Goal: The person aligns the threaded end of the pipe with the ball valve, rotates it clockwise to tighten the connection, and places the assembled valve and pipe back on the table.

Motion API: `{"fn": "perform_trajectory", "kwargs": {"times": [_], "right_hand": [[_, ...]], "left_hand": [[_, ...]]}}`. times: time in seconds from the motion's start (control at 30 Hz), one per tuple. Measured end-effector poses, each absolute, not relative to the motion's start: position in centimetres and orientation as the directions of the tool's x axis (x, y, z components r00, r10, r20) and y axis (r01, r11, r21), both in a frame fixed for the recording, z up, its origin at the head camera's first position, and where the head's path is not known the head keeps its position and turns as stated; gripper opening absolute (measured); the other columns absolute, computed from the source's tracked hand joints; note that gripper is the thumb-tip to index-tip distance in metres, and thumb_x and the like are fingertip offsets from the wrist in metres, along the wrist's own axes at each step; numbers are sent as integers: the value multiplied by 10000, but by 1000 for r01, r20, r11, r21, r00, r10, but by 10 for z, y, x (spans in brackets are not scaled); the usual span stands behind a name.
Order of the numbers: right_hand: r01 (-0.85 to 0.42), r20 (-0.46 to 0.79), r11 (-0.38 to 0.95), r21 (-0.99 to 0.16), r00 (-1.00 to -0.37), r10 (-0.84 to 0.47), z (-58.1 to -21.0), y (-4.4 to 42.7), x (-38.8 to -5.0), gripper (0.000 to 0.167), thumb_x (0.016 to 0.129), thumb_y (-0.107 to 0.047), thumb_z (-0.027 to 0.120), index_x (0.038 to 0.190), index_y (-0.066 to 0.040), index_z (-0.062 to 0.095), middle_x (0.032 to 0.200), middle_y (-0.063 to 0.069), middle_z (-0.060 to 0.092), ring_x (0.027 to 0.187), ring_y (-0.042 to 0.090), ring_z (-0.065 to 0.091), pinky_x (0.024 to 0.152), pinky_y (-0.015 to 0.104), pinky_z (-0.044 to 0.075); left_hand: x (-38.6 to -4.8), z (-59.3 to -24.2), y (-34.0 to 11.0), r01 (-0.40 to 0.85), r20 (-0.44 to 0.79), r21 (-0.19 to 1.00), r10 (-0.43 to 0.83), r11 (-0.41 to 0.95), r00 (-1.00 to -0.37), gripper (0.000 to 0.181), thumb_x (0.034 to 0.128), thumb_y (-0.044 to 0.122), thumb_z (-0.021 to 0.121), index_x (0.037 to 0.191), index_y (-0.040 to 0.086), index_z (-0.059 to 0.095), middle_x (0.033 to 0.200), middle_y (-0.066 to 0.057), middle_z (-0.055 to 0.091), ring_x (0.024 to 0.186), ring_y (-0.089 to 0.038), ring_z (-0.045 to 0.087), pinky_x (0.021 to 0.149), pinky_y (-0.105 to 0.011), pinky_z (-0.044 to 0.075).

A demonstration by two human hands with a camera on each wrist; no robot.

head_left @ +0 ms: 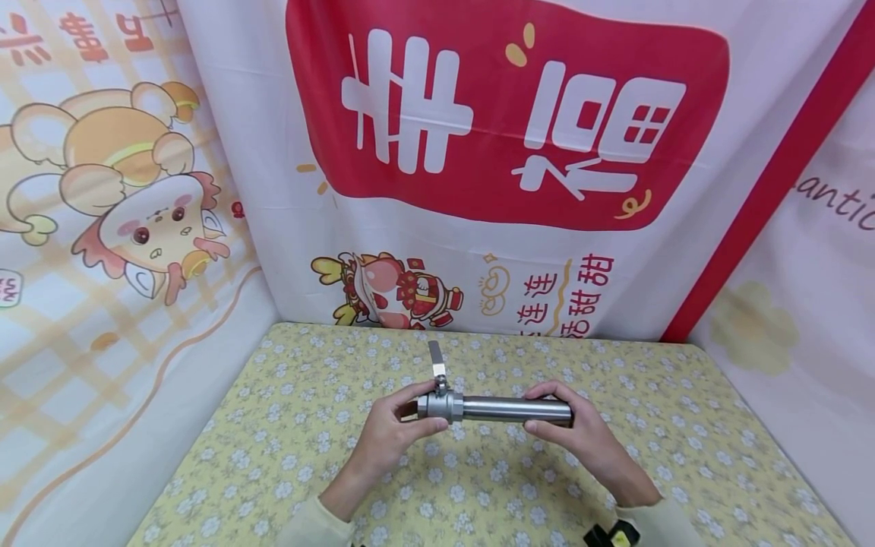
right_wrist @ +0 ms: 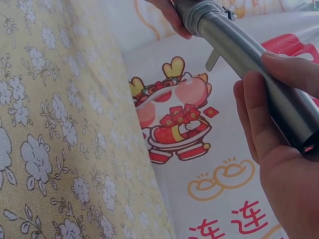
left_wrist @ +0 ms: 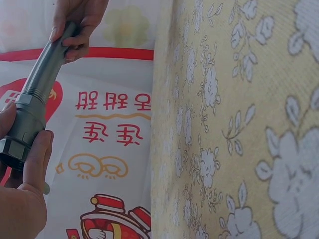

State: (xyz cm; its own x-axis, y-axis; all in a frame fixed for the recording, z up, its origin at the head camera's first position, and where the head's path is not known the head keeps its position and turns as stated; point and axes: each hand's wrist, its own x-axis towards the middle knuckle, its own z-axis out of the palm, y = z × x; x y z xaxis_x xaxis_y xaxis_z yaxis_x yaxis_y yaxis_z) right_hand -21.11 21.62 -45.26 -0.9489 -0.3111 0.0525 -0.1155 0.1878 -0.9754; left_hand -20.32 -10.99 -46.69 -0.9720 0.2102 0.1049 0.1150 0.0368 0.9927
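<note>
A silvery metal ball valve with a flat lever handle is joined to a steel pipe, and the two are held level above the table. My left hand pinches the valve body between thumb and fingers. At the pipe's other end, my right hand grips the tube with its thumb on the near side. Threads show where pipe and valve meet in the left wrist view. Seen from the right wrist, the lever sticks out beyond the pipe.
A table with a yellow floral cloth lies beneath the hands. Behind it hangs a white curtain with a red printed panel. A cartoon-printed cloth hangs at the left, and a pale one at the right.
</note>
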Motion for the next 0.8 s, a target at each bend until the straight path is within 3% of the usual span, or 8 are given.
{"fn": "perform_trajectory", "kwargs": {"times": [0.8], "right_hand": [[-76, 24, 196, -978, -967, -255, -454, 213, -211, 415, 993, -201, 826, 1334, -48, 645, 1320, 149, 623, 1060, 252, 698, 876, 352, 647]], "left_hand": [[-203, -466, -110, 122, 110, 991, 209, 47, -972, 627, 894, 146, 910, 1480, 151, 687, 1489, -186, 650, 1149, -283, 709, 878, -292, 666]]}}
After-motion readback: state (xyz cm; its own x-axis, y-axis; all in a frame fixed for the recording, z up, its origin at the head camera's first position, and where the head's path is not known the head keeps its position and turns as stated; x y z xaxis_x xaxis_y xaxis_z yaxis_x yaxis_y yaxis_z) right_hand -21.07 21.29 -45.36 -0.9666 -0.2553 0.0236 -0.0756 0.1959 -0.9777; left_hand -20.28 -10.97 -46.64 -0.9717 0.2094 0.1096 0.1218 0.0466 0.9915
